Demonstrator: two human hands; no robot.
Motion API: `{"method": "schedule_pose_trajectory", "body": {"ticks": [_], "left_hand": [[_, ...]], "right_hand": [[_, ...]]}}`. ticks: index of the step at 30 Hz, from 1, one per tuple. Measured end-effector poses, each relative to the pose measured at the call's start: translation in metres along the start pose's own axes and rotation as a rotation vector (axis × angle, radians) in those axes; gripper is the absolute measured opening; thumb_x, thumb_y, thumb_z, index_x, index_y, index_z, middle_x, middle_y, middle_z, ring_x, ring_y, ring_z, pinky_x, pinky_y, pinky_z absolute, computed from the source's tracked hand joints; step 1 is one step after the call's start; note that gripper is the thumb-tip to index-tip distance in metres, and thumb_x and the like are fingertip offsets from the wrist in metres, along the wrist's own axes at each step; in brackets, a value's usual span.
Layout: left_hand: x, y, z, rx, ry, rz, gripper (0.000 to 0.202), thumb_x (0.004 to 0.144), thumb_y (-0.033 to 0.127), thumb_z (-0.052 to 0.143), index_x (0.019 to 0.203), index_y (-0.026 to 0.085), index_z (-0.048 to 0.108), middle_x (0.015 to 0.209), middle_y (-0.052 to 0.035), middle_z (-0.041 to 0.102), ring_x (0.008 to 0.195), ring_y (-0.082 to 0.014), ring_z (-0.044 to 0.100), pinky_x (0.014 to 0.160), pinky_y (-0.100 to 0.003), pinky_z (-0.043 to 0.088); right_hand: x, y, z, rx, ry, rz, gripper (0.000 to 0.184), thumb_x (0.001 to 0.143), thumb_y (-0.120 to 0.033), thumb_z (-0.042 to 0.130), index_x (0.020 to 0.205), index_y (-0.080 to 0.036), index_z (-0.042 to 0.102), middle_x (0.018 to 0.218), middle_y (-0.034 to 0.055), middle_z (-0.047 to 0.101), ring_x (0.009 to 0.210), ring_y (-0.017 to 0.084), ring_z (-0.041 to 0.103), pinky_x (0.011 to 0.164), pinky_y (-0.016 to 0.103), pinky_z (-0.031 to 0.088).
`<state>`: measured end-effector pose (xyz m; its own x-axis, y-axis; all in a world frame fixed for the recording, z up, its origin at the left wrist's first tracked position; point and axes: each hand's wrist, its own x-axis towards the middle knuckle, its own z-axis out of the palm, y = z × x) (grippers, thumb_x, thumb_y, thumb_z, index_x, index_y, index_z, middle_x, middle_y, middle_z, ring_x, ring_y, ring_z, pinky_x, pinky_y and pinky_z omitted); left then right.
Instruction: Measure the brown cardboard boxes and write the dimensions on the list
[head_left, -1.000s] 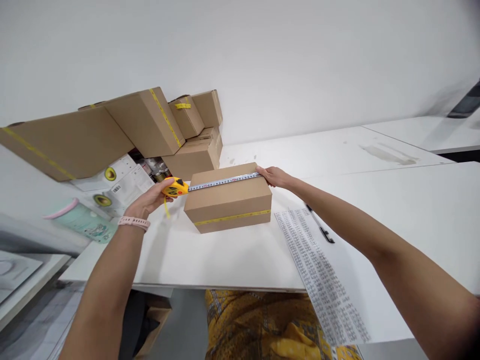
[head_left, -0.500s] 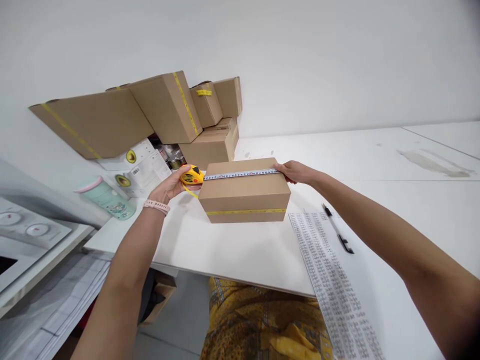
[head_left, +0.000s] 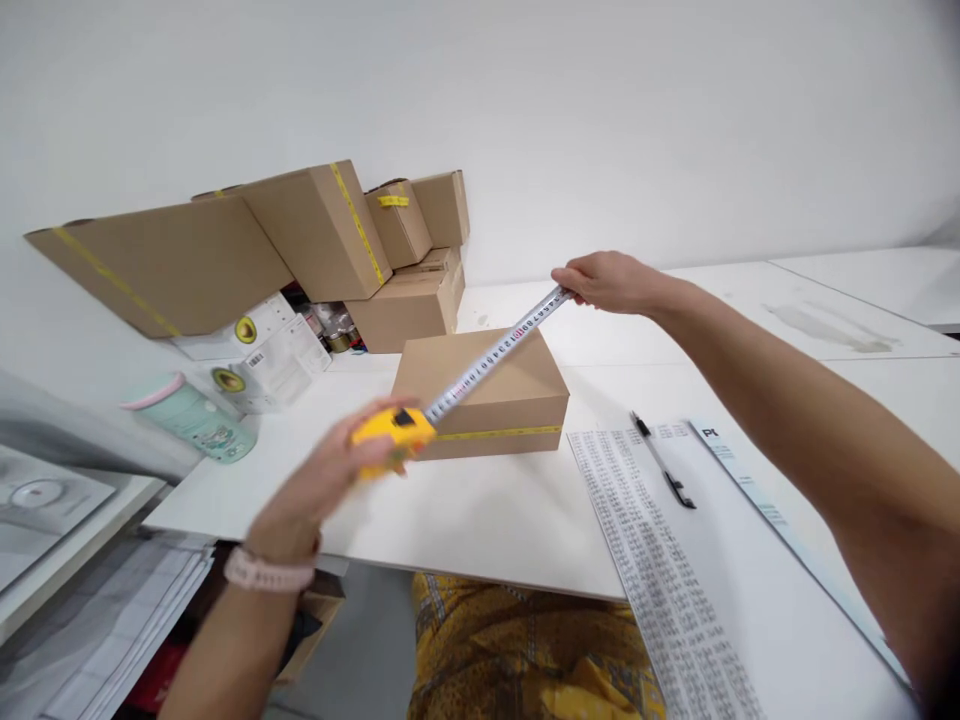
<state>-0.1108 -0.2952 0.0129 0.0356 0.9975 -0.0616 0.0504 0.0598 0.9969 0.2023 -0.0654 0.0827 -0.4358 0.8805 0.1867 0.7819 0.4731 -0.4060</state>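
A cardboard box [head_left: 495, 400] with a yellow tape strip along its front lies on the white table. My left hand [head_left: 345, 465], somewhat blurred, is closed around the yellow case of a tape measure [head_left: 394, 438] in front of the box's left side. From the case the silver blade [head_left: 495, 350] runs out slantwise above the box, up to the right. My right hand [head_left: 607, 282] pinches the blade's far end, raised behind the box's right side.
Several cardboard boxes [head_left: 315, 240] are stacked at the back left against the wall. A mint tumbler [head_left: 195, 420] and white avocado-printed cartons [head_left: 255, 365] stand before them. Right of the box lie a printed sheet [head_left: 645, 540] and a pen [head_left: 664, 462]. A white appliance [head_left: 49, 495] sits far left.
The blade has left the box top, where it lay straight across, and now slants above it. My left hand came down towards me with the case; my right hand rose.
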Motion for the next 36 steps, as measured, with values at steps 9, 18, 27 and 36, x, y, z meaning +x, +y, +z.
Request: {"method": "schedule_pose_trajectory", "body": {"ticks": [9, 18, 27, 36], "left_hand": [[-0.022, -0.042, 0.143, -0.647, -0.146, -0.168, 0.052, 0.070, 0.046, 0.086, 0.106, 0.016, 0.063, 0.103, -0.0082, 0.065, 0.075, -0.0216, 0.071, 0.078, -0.044, 0.060], [0.028, -0.012, 0.116, -0.530, -0.028, -0.196, 0.042, 0.075, 0.048, 0.081, 0.095, 0.013, 0.067, 0.091, -0.0078, 0.070, 0.069, -0.0207, 0.069, 0.071, -0.040, 0.059], [0.010, -0.025, 0.130, -0.571, 0.002, -0.254, 0.046, 0.076, 0.051, 0.079, 0.094, 0.010, 0.070, 0.094, -0.0107, 0.069, 0.073, -0.0237, 0.070, 0.074, -0.041, 0.057], [0.007, -0.025, 0.130, -0.512, 0.004, -0.254, 0.048, 0.073, 0.051, 0.080, 0.098, 0.011, 0.068, 0.100, -0.0112, 0.068, 0.073, -0.0240, 0.070, 0.072, -0.041, 0.058]], "right_hand": [[0.048, -0.024, 0.087, -0.146, -0.091, -0.199, 0.044, 0.101, -0.051, 0.036, 0.082, -0.019, 0.061, 0.095, 0.0125, 0.071, 0.084, 0.023, 0.062, 0.069, 0.031, 0.037], [0.098, -0.007, 0.133, 0.131, -0.007, -0.029, 0.047, 0.096, -0.058, 0.041, 0.087, -0.019, 0.065, 0.096, 0.0120, 0.074, 0.077, 0.022, 0.063, 0.068, 0.031, 0.041], [0.101, 0.003, 0.140, 0.145, -0.125, -0.062, 0.049, 0.088, -0.068, 0.049, 0.083, -0.021, 0.064, 0.098, 0.0100, 0.073, 0.080, 0.025, 0.064, 0.075, 0.036, 0.044], [0.094, -0.001, 0.134, 0.450, 0.013, -0.057, 0.056, 0.088, -0.073, 0.049, 0.073, -0.020, 0.057, 0.086, 0.0091, 0.069, 0.080, 0.020, 0.061, 0.079, 0.033, 0.046]]}}
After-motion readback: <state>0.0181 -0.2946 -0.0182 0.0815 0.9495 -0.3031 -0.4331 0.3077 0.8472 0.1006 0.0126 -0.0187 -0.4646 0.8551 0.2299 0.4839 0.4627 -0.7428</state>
